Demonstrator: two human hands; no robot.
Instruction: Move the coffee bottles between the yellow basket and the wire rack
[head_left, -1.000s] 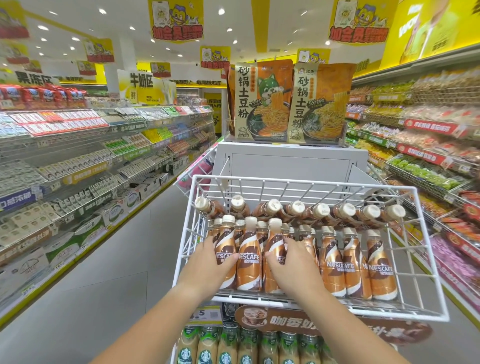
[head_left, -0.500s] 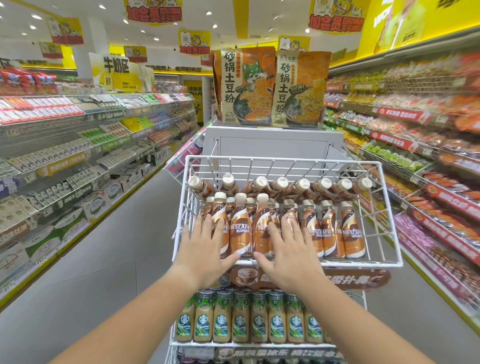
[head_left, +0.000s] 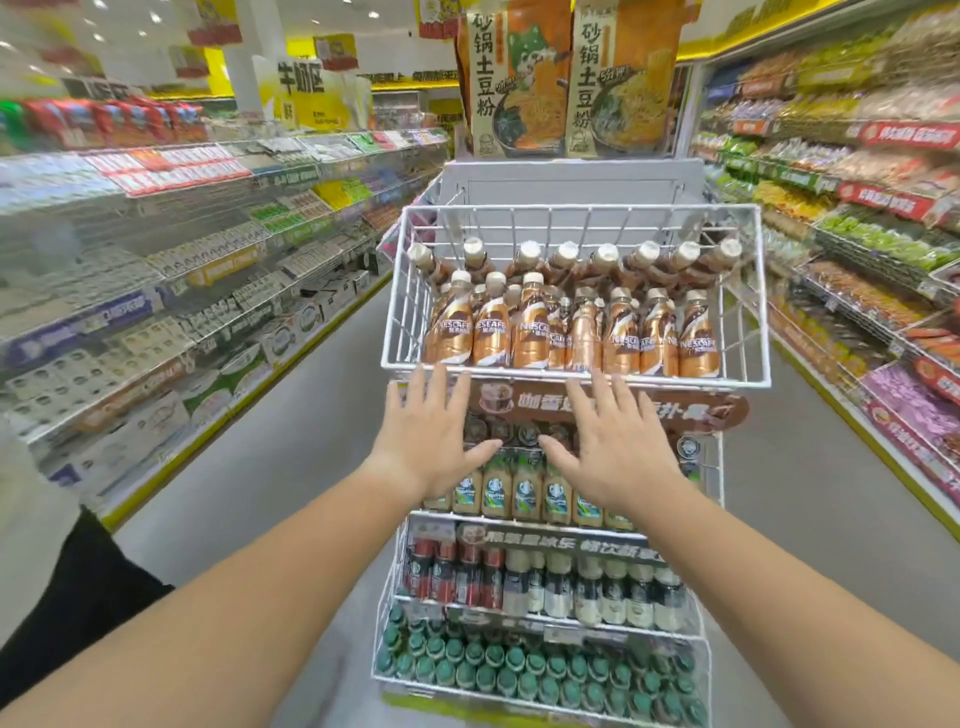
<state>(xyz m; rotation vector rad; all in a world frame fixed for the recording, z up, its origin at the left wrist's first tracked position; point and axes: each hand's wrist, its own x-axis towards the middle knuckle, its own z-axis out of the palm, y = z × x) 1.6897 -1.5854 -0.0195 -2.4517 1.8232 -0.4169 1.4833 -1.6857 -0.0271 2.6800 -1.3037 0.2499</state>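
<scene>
coffee bottles: brown-and-gold plastic Nescafe bottles with cream caps (head_left: 571, 335), upright in a front row in the top tier, more leaning along the back wall
rack: white wire rack (head_left: 756, 291), tiered; bottles sit in its top basket tier
left hand (head_left: 434, 441): fingers spread flat, palm down, pinching nothing; fingertips just under the top tier's front rim
right hand (head_left: 610, 447): same, splayed and empty; fingertips just below the front rim
bearing from grip: bottles lie above and beyond both hands, behind the front wire rim; no contact visible
long axis: front-row bottles vertical, caps up; back-row ones tilted, caps toward the viewer
nearer hand: left is below the three left-end bottles, right is below the centre-right group; roughly equal reach, each to its own side
key relation: rim stands between fingertips and bottle bodies, so my read is a grab has to come over the rim and take bottles from above or by the neck, not straight in
below the hands: green-label bottled coffees (head_left: 514, 491) on the next tier, partly hidden by both palms; not the task's bottles as far as I can tell
yellow basket: not in view, can't say which way it lies from either hand
step: judged between grabs, both hands free
</scene>
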